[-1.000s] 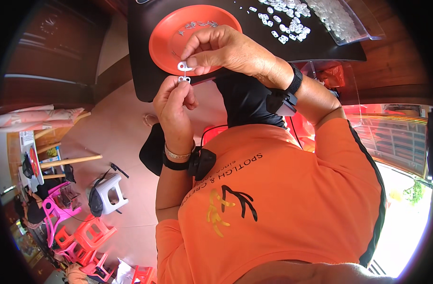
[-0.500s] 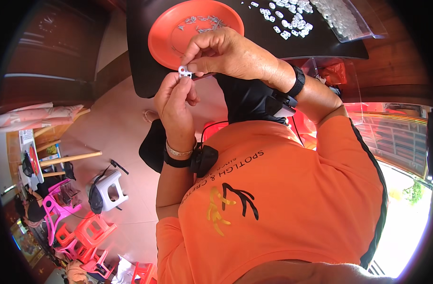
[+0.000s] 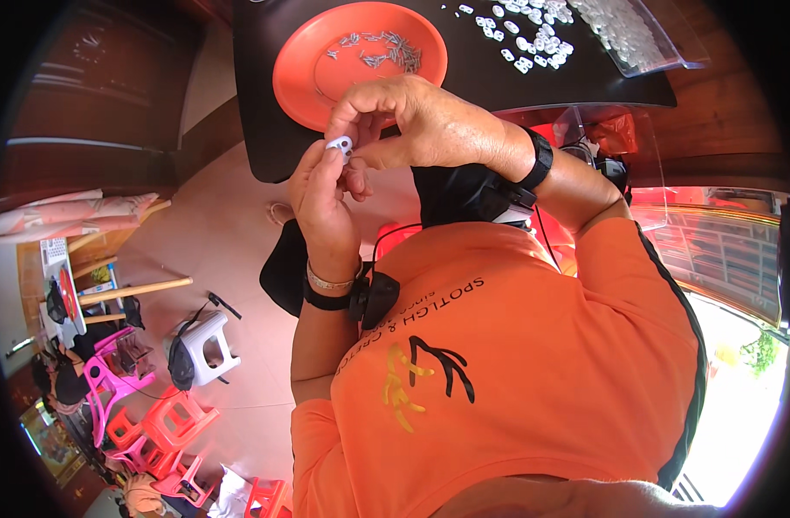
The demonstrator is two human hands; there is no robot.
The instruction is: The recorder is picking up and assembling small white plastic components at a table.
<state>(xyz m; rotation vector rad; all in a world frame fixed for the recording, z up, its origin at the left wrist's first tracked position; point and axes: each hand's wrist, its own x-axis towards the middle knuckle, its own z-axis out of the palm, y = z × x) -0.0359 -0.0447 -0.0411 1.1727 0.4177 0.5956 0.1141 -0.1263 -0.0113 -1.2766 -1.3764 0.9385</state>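
Observation:
Between my hands is a small white plastic piece with round holes (image 3: 340,147). My left hand (image 3: 324,194) pinches it from below between thumb and fingers. My right hand (image 3: 421,121) closes on it from above and the right, its index finger and thumb at the piece's edges. Whether anything smaller sits in the right fingertips is hidden. Just beyond the hands, a round orange-red plastic plate (image 3: 300,69) on the dark table (image 3: 257,129) holds many short grey metal pins (image 3: 401,53).
Loose white pieces (image 3: 541,39) lie on the table at the far right, beside a clear tray (image 3: 623,39) full of similar ones. A clear bin with a red bag (image 3: 613,134) stands at the table's right edge. Stools (image 3: 209,348) stand on the floor at left.
Both hands have come slightly down, nearer to me, with the white piece. The piece has been turned in the fingers, and more of the pins in the plate now show.

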